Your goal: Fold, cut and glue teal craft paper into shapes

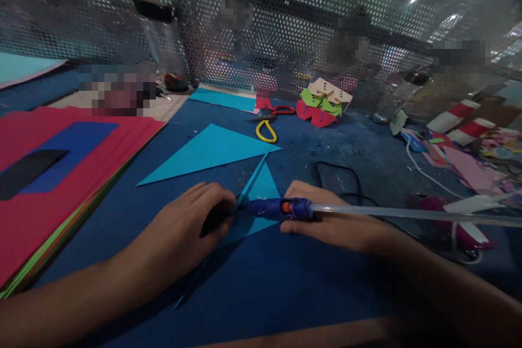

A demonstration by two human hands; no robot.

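My left hand [196,223] pinches the left side of a folded blue paper piece [261,185], its fingers curled round the edge. In my right hand [322,209] is a dark blue glue gun [273,208], its nozzle pointing left toward my left fingers, over the folded paper. A long clear glue stick [391,212] runs out of its back to the right. Just beyond the hands, a flat blue paper triangle [207,152] lies on the table. Whether the nozzle touches the paper cannot be made out.
Scissors [266,130] with red and yellow handles lie ahead, beside folded coloured paper shapes [322,102]. Stacked coloured sheets [134,144] cover the left. A black cord [354,174] and paper scraps [468,168] lie right. Jars [165,49] stand by a perforated metal panel [261,38].
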